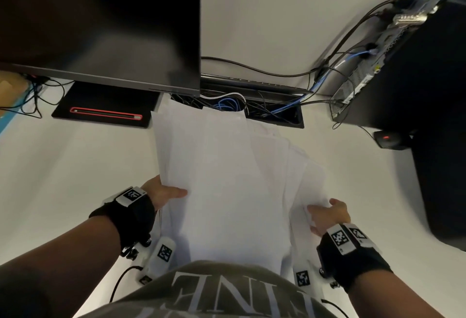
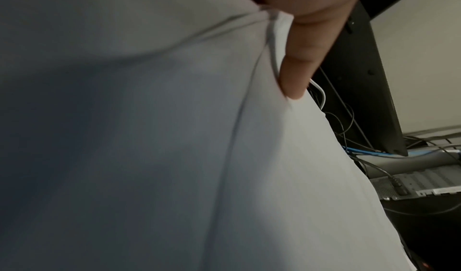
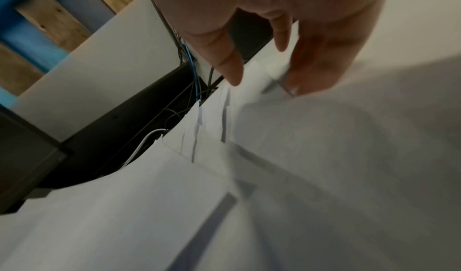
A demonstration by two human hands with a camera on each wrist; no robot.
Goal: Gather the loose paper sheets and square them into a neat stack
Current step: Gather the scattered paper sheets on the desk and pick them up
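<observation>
A fanned bundle of white paper sheets (image 1: 222, 179) is held over the white desk in front of me, its edges uneven and stepped toward the right. My left hand (image 1: 166, 193) grips the bundle's left edge, with the thumb (image 2: 298, 74) lying on top of the sheets (image 2: 174, 137). At the right edge my right hand (image 1: 327, 214) pinches the offset sheets. In the right wrist view the staggered corners of the sheets (image 3: 224, 176) pass between that hand's fingers (image 3: 224, 58). The left hand's other fingers are hidden under the paper.
A dark monitor (image 1: 100, 22) stands at the back left on a black base with a red-lit strip (image 1: 106, 113). Behind the sheets is a cable opening (image 1: 264, 111) full of wires. A computer tower (image 1: 403, 65) and a small black device (image 1: 388, 138) sit to the right.
</observation>
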